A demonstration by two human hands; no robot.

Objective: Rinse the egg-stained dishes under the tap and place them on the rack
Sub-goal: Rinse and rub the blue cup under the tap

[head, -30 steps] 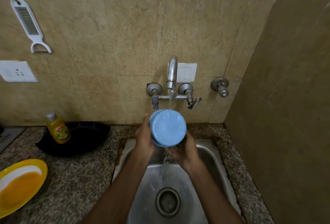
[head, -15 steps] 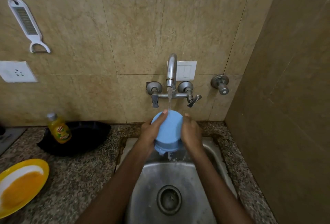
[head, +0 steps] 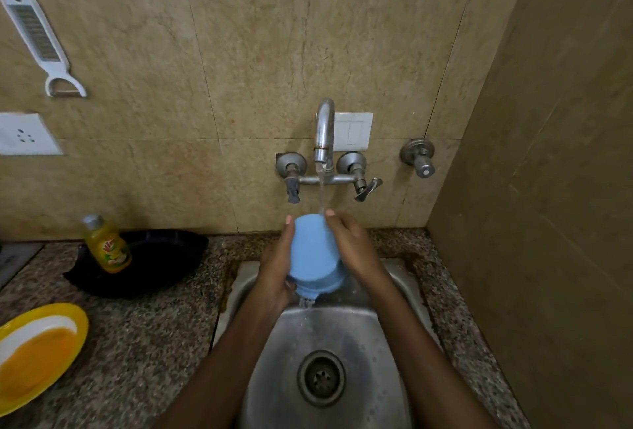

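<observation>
Two-handed grip on blue cup (head: 313, 254), left hand (head: 274, 274) and right hand (head: 356, 250) curled round its sides, held tilted under running tap (head: 324, 127), over sink (head: 342, 332).

Bowl (head: 313, 252): tipped further than a second ago; round base, then facing straight up, now turned down toward 6 o'clock, side wall uppermost.
Right hand (head: 354, 247): shifted from beneath the bowl at 5 o'clock to its 3 o'clock side, fingertips now at the top edge.
Left hand (head: 275, 271): stretched along the 9 o'clock side, fingertip now reaching 11 o'clock.
Water (head: 322, 194): now spilling off the bowl at 6 o'clock.
</observation>
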